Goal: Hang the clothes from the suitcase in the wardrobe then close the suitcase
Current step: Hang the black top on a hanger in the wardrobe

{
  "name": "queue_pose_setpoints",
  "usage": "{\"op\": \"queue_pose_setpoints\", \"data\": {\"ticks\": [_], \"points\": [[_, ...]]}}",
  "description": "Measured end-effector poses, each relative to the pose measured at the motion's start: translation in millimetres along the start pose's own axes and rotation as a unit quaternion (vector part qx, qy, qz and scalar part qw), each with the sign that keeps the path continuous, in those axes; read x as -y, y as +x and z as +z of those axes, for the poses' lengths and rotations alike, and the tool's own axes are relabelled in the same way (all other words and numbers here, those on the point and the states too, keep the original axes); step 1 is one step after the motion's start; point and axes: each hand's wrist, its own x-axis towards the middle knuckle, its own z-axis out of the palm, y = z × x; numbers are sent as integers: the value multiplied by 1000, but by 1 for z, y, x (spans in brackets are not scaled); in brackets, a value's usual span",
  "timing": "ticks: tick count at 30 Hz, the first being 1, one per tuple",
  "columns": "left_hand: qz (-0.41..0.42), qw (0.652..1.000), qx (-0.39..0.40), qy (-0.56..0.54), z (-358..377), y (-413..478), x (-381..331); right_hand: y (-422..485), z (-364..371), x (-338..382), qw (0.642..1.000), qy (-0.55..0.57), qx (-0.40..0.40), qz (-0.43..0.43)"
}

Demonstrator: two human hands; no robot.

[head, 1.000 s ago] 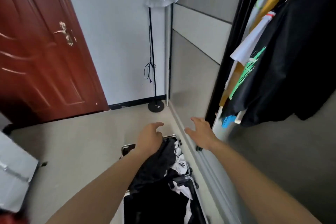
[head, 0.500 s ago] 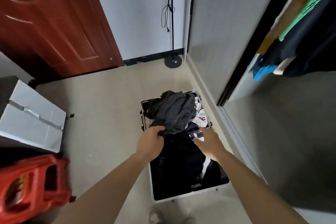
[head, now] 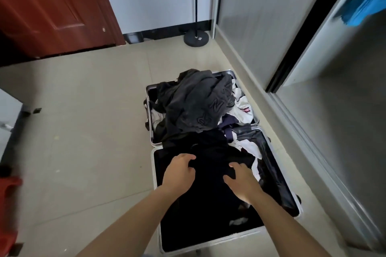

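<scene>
The black garment [head: 211, 190] lies spread over the near half of the open suitcase [head: 153, 165], which sits flat on the floor just beside the wardrobe [head: 309, 52]. It reads to me as soft, limp and light. It will sag and trail wherever it is not held, and it could drag neighbouring pieces along as it rises.

My left hand [head: 179, 171] has thumb and fingers curled into a bunch of the cloth at its upper edge. My right hand [head: 240, 181] grips a fold just beside it, fingers bent down into the fabric. I would judge the best hold to be at the shoulders or collar, two points apart, so it hangs open for a hanger. I cannot tell whether these folds are that part.

A grey garment [head: 200, 106] is heaped in the far half, with white fabric [head: 242, 108] touching it on the wardrobe side. A blue garment [head: 363, 4] hangs inside the wardrobe. A lamp base [head: 196, 37] stands by the wall and a red door [head: 52, 6] is well apart.
</scene>
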Motion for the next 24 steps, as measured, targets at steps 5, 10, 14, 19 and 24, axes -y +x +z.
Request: {"op": "queue_pose_setpoints", "data": {"ticks": [5, 10, 14, 19, 24], "points": [[19, 998, 31, 53, 91, 59, 65, 69, 78, -54, 1000, -16, -9, 14], [-44, 991, 99, 84, 138, 94, 95, 99, 123, -78, 995, -84, -59, 4], [-49, 980, 153, 115, 154, 105, 110, 112, 133, -86, 990, -88, -108, 2], [-12, 986, 123, 112, 148, 106, 110, 111, 127, -90, 987, -89, -127, -47], [-5, 976, 45, -212, 123, 96, 81, 93, 72, -67, 952, 200, -214, -88]]}}
